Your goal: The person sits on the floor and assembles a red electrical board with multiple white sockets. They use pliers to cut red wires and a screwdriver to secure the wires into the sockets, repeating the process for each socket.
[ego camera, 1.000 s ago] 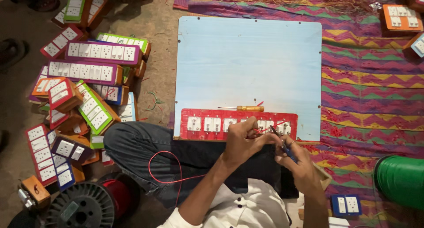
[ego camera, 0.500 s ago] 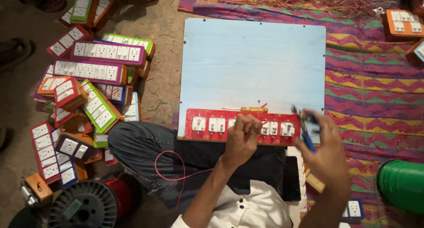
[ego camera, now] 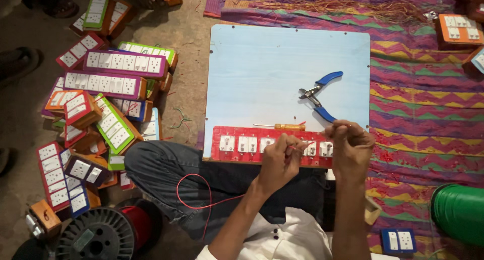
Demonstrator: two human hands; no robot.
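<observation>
Both hands are down at the near edge of the pale blue board [ego camera: 282, 63], right over the red switch panel [ego camera: 237, 144] that lies along it. The left hand [ego camera: 280, 161] has its fingers pinched together on a thin red wire [ego camera: 194, 202], which loops back across the person's lap; the right hand [ego camera: 352, 149] is curled shut just beside it at the panel's right end, though whether it pinches the same wire end I cannot tell. The blue-handled pliers [ego camera: 318, 94] lie loose on the board, jaws apart, well clear of both hands, and the small yellow screwdriver [ego camera: 282, 126] rests just above the panel, untouched. By my reading the wiring of this panel is midway: the sockets sit in place along the red strip, but the wire is not yet fixed down. Off to the left, a heap of finished-looking coloured socket boxes [ego camera: 108, 83] lies on the floor, with a dark wire spool [ego camera: 96, 235] near the knee.
</observation>
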